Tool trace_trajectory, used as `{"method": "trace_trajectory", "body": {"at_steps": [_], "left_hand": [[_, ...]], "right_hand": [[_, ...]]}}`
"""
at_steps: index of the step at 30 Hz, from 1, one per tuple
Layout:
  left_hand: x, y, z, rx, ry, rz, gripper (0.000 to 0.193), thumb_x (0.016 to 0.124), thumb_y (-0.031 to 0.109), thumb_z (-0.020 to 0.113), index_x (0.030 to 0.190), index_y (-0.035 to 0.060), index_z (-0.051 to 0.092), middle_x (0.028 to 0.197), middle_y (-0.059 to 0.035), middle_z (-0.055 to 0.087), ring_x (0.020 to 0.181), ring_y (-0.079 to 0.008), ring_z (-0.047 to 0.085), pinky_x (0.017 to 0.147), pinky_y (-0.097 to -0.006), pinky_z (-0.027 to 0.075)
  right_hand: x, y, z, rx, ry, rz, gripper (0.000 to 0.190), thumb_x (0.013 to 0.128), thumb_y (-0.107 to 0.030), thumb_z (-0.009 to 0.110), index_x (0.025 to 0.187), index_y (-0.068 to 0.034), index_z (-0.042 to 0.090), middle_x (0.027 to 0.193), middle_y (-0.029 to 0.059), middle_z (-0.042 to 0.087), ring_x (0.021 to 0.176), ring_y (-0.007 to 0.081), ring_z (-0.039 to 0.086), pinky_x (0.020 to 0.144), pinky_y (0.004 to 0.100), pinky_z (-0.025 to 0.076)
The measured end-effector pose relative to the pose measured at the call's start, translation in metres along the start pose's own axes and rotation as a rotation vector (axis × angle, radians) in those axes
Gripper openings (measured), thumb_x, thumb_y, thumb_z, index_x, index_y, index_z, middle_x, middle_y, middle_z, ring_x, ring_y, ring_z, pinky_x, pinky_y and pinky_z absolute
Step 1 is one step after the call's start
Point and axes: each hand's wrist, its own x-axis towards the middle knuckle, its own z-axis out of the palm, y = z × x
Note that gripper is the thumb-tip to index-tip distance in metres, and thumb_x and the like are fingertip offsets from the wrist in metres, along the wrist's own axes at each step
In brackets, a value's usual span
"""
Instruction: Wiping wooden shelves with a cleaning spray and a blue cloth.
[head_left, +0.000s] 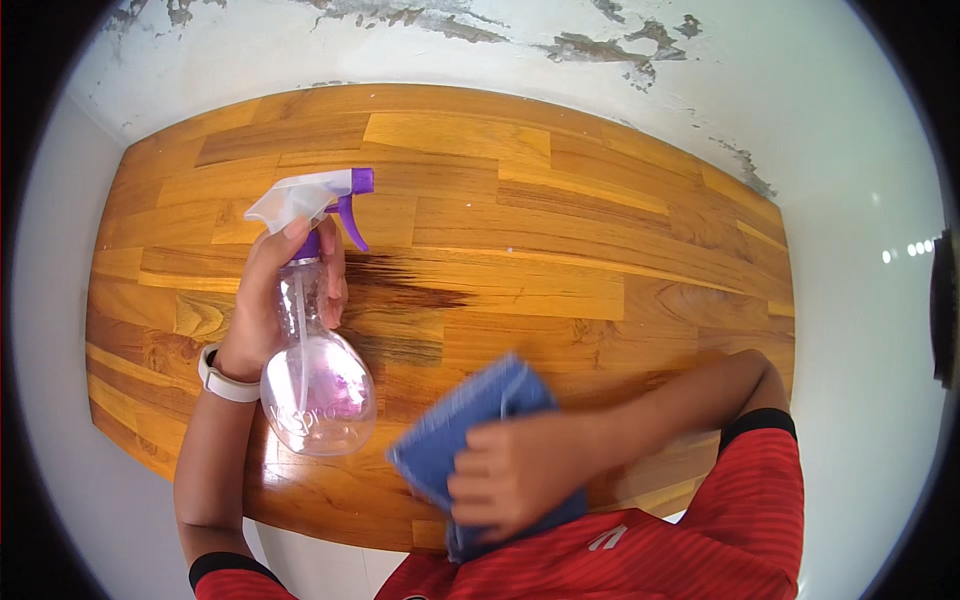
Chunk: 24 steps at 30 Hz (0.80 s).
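Note:
My left hand (289, 277) grips the neck of a clear plastic spray bottle (319, 397) with a white and purple trigger head (319, 191). The bottle is upright in the view, its nozzle facing right, and looks to hold little or no liquid. To its right, at the near edge of the wooden tabletop (570, 277), my right hand (510, 472) is closed on a folded blue cloth (435, 442). This hand is blurred, and its palm and fingertips are hidden from view.
A white wall (480, 37) with peeling paint rises behind the tabletop, and pale walls flank it left and right. Dark streaks mark the wood beside the bottle. A dark object (946, 307) shows at the far right rim. Pale floor tiles (337, 562) lie below the near edge.

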Motion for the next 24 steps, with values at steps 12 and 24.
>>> {"method": "trace_trajectory", "body": {"at_steps": [12,24], "left_hand": [[0.0,-0.002,-0.001,-0.009,0.006,-0.012,0.041,0.103,0.045,0.05,0.093,0.0059,0.054,0.066,-0.0069,0.059,0.048,-0.0147,0.057,0.046,-0.0251,0.045],[0.001,-0.001,0.001,-0.021,-0.004,0.006,0.041,0.103,0.045,0.049,0.094,0.0057,0.053,0.066,-0.0071,0.058,0.048,-0.0155,0.056,0.046,-0.0265,0.045]], "right_hand": [[-0.051,0.136,-0.082,-0.268,0.251,0.935,0.042,0.094,-0.05,0.065,0.089,-0.008,0.069,0.087,0.0142,0.071,0.077,0.033,0.069,0.069,0.0433,0.054],[-0.014,0.102,-0.038,-0.053,0.229,0.297,0.039,0.09,-0.047,0.07,0.078,-0.01,0.061,0.076,0.0066,0.058,0.068,0.0259,0.058,0.061,0.0396,0.047]]}}
